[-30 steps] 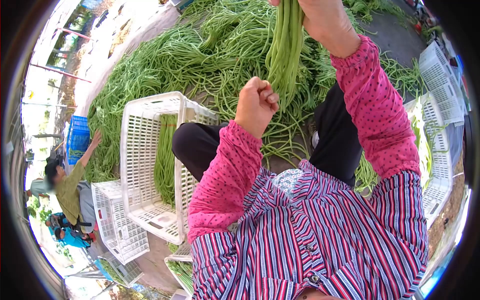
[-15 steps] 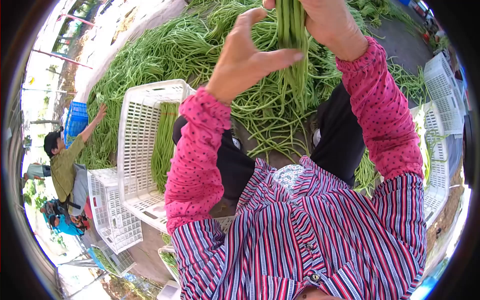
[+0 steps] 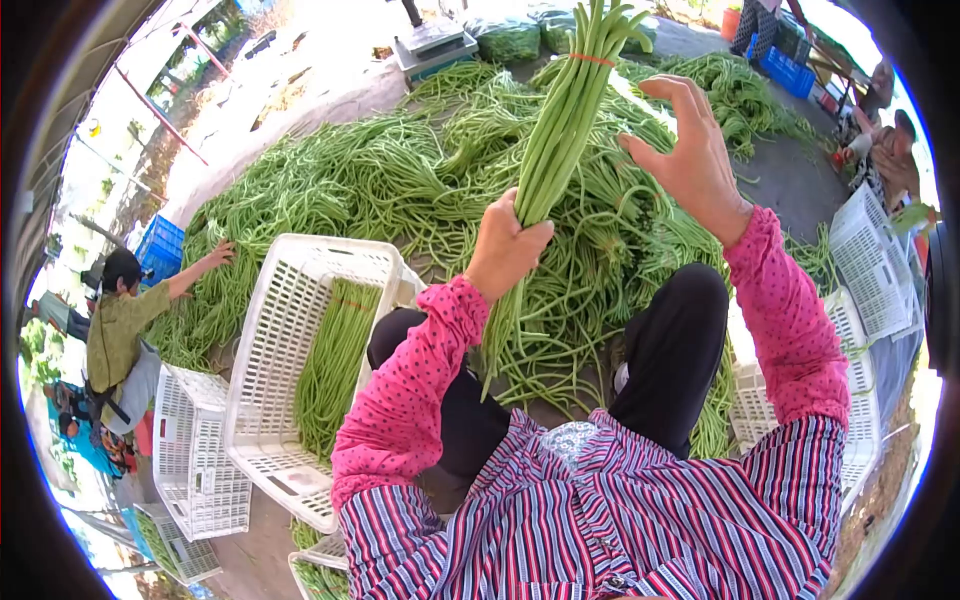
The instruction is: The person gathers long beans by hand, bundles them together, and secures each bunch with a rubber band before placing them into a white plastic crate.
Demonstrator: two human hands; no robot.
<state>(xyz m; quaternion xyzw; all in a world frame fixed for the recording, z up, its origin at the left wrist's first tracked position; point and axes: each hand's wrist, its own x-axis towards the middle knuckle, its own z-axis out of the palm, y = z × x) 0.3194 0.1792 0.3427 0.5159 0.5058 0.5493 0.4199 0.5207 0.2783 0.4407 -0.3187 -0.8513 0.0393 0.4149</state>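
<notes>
A bundle of long green beans (image 3: 565,130) stands tilted in front of me, with a thin red band round it near its top end. My left hand (image 3: 508,248) is wrapped round the bundle's lower part, and the loose ends hang below the fist. To the right of the bundle, my right hand (image 3: 695,155) is raised and apart from it, fingers spread and holding nothing. Behind and beneath both hands spreads a large pile of loose long beans (image 3: 370,185) on the ground.
A white crate (image 3: 255,390) with banded beans stands by my left knee; more white crates (image 3: 200,450) lie farther left and right. A co-worker (image 3: 125,320) reaches into the pile at left. Behind the pile is a scale (image 3: 432,48); other people (image 3: 885,150) sit at right.
My left hand has closed round the bundle. My right hand has let go and moved right, away from it. The view has tilted up, showing the banded top and the scale.
</notes>
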